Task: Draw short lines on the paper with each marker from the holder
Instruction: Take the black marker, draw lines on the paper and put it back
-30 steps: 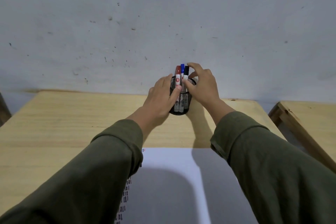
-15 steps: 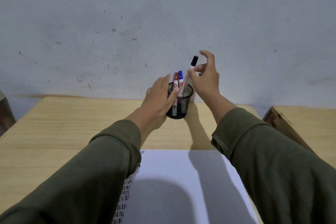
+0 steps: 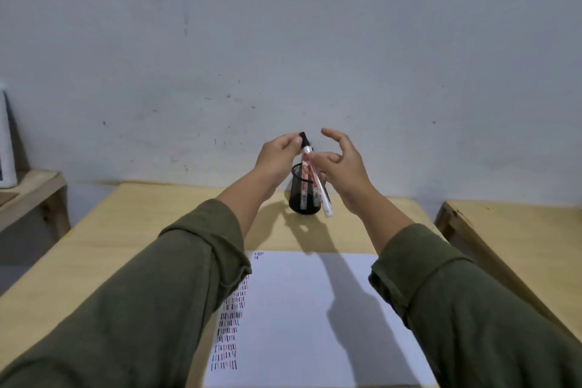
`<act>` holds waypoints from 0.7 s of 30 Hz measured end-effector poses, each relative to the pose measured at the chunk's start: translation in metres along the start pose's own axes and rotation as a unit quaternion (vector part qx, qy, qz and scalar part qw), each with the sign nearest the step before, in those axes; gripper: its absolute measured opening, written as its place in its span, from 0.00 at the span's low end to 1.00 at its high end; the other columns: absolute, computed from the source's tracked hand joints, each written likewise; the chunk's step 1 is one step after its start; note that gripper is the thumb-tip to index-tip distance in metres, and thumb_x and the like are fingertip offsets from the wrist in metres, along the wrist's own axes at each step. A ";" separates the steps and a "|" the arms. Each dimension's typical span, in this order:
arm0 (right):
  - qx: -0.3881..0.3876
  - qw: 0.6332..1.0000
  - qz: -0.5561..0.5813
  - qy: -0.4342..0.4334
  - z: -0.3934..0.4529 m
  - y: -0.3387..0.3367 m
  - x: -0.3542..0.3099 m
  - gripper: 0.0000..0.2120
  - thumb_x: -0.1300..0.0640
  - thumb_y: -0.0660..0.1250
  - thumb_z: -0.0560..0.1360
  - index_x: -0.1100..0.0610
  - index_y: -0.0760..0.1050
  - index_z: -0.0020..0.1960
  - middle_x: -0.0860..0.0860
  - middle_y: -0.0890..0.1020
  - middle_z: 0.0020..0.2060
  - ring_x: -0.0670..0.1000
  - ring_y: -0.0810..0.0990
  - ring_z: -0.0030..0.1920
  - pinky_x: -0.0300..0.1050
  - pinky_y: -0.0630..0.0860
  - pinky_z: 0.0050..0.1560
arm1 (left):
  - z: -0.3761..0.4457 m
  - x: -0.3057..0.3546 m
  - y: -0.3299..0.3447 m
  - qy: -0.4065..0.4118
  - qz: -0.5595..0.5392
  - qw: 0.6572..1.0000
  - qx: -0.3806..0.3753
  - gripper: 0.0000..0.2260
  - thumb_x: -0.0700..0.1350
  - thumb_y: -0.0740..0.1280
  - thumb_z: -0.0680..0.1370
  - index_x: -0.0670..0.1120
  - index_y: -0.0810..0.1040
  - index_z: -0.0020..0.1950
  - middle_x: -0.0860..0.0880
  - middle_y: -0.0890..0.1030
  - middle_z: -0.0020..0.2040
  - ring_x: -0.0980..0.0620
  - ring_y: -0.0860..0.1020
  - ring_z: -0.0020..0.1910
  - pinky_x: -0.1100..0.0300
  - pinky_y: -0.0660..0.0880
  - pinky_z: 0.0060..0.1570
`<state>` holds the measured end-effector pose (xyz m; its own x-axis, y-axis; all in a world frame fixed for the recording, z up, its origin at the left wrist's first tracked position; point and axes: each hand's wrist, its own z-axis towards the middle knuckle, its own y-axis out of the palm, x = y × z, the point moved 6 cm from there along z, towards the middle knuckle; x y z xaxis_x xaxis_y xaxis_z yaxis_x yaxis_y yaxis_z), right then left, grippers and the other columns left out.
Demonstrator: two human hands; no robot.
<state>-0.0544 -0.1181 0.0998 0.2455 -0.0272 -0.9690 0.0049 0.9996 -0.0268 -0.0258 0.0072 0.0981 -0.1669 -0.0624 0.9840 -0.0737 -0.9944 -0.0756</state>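
Observation:
A black mesh holder stands at the far middle of the wooden table, with a red marker still inside it. Above and in front of the holder, a white marker with a black cap hangs tilted, cap end up. My right hand grips its barrel. My left hand pinches the black cap at the top. White paper lies near me, with rows of short black, red and blue lines along its left side. My sleeves hide part of the sheet.
A second wooden table stands to the right across a narrow gap. A low wooden shelf with a white object on it is at the left. A grey wall rises right behind the holder.
My right hand pulled the black-capped marker up out of the holder and brought it toward me. My left hand let go of the holder and took the marker's cap.

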 end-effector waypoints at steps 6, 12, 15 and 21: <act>-0.056 0.997 0.018 0.053 -0.043 0.012 0.006 0.22 0.59 0.69 0.74 0.54 0.69 0.66 0.57 0.84 0.43 0.54 0.82 0.37 0.44 0.78 0.42 | -0.042 -0.012 -0.016 -0.052 -0.082 0.995 0.022 0.12 0.44 0.60 0.80 0.46 0.77 0.61 0.53 0.80 0.50 0.54 0.75 0.56 0.58 0.67 0.53; -0.103 0.990 0.060 0.074 -0.070 0.015 -0.002 0.20 0.56 0.67 0.75 0.56 0.70 0.66 0.58 0.82 0.42 0.52 0.79 0.35 0.43 0.78 0.44 | -0.066 -0.027 -0.048 -0.135 -0.130 0.965 0.185 0.09 0.52 0.69 0.73 0.48 0.79 0.48 0.49 0.81 0.50 0.53 0.78 0.54 0.55 0.71 0.60; -0.086 0.989 0.102 0.058 -0.073 0.015 -0.005 0.19 0.59 0.68 0.75 0.57 0.72 0.65 0.58 0.81 0.41 0.53 0.80 0.35 0.42 0.79 0.45 | -0.074 -0.026 -0.049 -0.134 -0.125 0.964 0.192 0.13 0.55 0.70 0.71 0.48 0.80 0.48 0.49 0.81 0.49 0.52 0.78 0.53 0.57 0.72 0.55; -0.051 0.984 0.165 0.044 -0.075 0.021 -0.005 0.16 0.59 0.68 0.74 0.57 0.75 0.62 0.55 0.82 0.39 0.49 0.82 0.36 0.40 0.79 0.45 | -0.083 -0.017 -0.042 -0.129 -0.120 0.971 0.164 0.12 0.56 0.71 0.70 0.48 0.77 0.43 0.54 0.81 0.40 0.54 0.77 0.48 0.58 0.72 0.56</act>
<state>-0.1280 -0.0966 0.0862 0.1327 0.2941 -0.9465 -0.1602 0.9488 0.2724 -0.1019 0.0570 0.0715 0.0709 0.1966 0.9779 0.2446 -0.9539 0.1740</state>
